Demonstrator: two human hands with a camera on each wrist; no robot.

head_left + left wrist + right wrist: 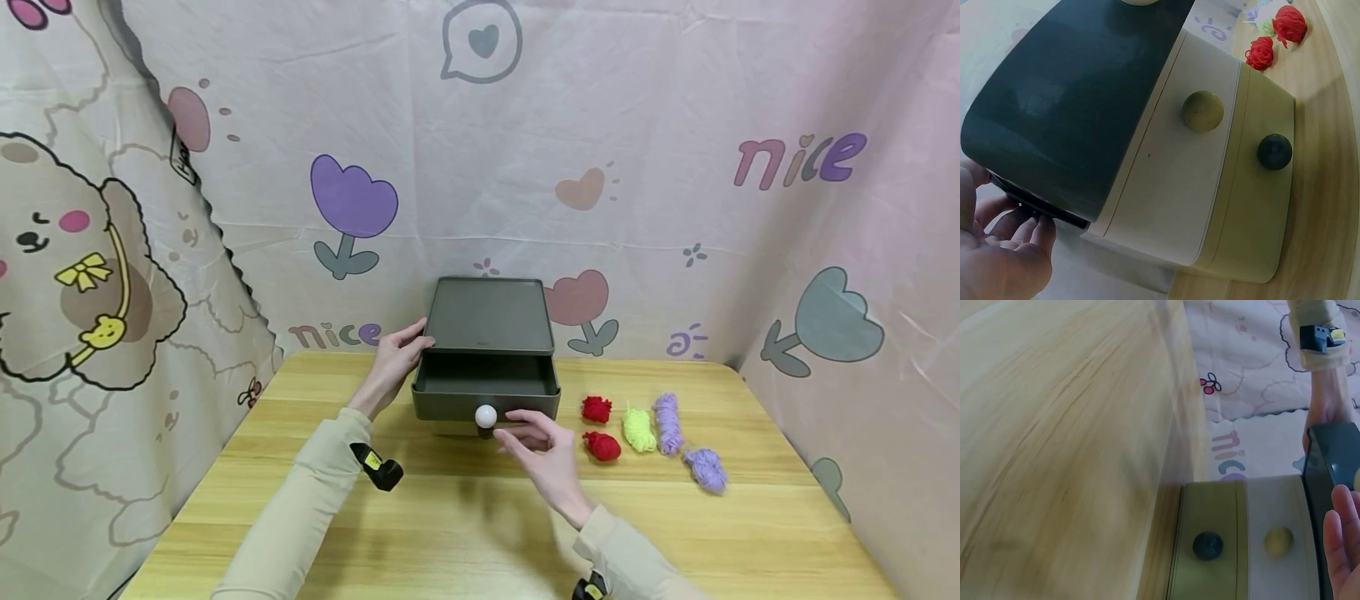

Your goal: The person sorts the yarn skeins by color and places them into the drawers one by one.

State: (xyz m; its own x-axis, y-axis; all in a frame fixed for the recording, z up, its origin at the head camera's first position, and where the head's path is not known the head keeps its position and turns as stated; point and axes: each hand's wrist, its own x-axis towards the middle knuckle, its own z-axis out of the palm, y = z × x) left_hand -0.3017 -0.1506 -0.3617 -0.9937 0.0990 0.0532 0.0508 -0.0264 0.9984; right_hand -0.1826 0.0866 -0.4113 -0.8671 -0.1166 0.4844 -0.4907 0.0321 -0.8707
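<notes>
Head view overlooks drawers (pixel 450 406); wrist views sit closer.

PLACE: indoor work spot, exact kind unclear | SIGNS: cartoon-printed cloth hangings (pixel 660 83), wood-grain table (pixel 442 533)

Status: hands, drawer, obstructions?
Left hand touching cabinet, left side. Right hand beside white knob, not gripping it. Top drawer pulled out. Yarn bundles off to the right, clear of drawer's path.
</notes>
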